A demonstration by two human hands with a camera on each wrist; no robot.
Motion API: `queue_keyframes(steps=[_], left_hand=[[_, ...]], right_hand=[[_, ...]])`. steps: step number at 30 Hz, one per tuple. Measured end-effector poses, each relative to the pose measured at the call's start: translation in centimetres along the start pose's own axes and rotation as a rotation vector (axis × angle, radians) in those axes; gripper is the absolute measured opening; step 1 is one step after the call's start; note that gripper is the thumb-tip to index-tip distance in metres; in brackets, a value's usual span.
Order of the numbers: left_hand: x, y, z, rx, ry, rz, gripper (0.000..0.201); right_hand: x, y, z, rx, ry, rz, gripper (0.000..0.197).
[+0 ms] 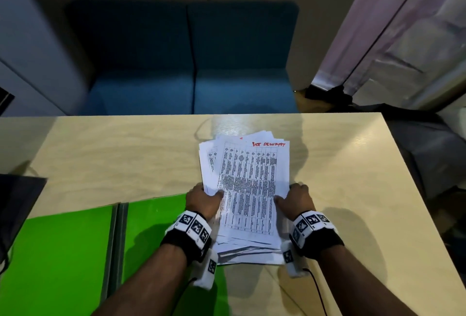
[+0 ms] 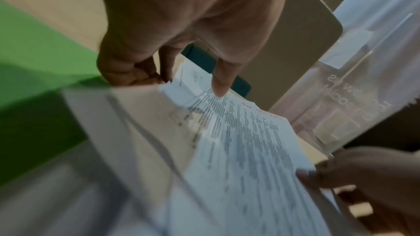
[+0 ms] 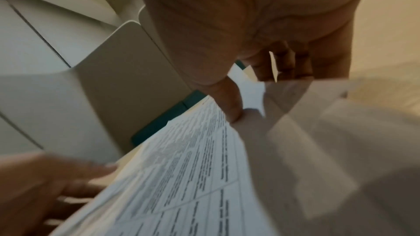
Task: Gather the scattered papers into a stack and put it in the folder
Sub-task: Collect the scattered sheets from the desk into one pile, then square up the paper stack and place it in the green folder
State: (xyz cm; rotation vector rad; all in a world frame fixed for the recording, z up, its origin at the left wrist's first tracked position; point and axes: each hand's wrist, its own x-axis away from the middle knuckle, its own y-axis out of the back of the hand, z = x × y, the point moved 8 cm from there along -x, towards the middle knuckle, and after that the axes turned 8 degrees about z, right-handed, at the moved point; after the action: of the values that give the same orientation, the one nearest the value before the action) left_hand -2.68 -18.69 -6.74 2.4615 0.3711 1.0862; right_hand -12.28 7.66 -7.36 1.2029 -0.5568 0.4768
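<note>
Open green folder [image 1: 63, 247] is lying flat at the near left of the table [image 1: 353, 189]. Left hand [image 1: 201, 199] and right hand [image 1: 295, 199] are gripping the uneven paper stack [image 1: 248, 189] by its sides, thumbs on top, just right of the folder. Blue sofa [image 1: 186, 63] is sitting beyond.

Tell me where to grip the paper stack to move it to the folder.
Probably by its two long side edges near mid-length, one hand from each side, where the left hand and right hand already pinch it. The stack is fanned and uneven, so a grip from both sides keeps sheets together. The open folder lies to its left.
</note>
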Motion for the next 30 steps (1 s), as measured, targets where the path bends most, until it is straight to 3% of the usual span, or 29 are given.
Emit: queue_keyframes(steps=[5,9,13,15,18,21,24,25,28,30], left_hand=[[-0.9,-0.3,-1.3,0.051,0.096,0.090,0.055],[-0.8,-0.5,-2.1,-0.133,0.102,0.066,0.073],[-0.6,-0.6,-2.0,0.101,0.096,0.025,0.084],[-0.6,-0.9,-2.3,0.146,0.049,0.069,0.078],[-0.2,-1.1,-3.2,0.127,-0.099,0.085,0.050],[1.1,-0.7,-3.9,0.226,-0.214,0.086,0.045],[2.4,-0.1,-4.8,0.355,-0.284,0.068,0.042],[2.9,0.2,-5.4,0.395,-0.307,0.058,0.041],[4.0,1.5,-7.7,0.528,-0.420,0.016,0.039],[4.8,2.4,-9.3,0.592,-0.507,0.000,0.033]], right_hand=[[0.6,-0.9,1.0,0.051,0.024,-0.040,0.060],[0.9,-1.1,1.0,0.102,0.040,-0.051,0.051],[0.8,-1.2,0.5,0.035,0.069,-0.061,0.049],[0.5,-0.9,0.0,-0.032,0.084,-0.049,0.050],[-0.3,0.3,-0.7,-0.177,0.142,-0.078,0.046],[-0.7,2.5,-1.3,-0.512,0.232,-0.122,0.036],[-0.3,4.5,-0.6,-0.777,0.326,-0.055,0.095],[0.2,5.5,-0.1,-0.809,0.372,-0.063,0.097],[2.4,9.2,1.9,-0.834,0.474,-0.224,0.062],[4.4,11.9,2.9,-0.881,0.550,-0.395,0.051]])
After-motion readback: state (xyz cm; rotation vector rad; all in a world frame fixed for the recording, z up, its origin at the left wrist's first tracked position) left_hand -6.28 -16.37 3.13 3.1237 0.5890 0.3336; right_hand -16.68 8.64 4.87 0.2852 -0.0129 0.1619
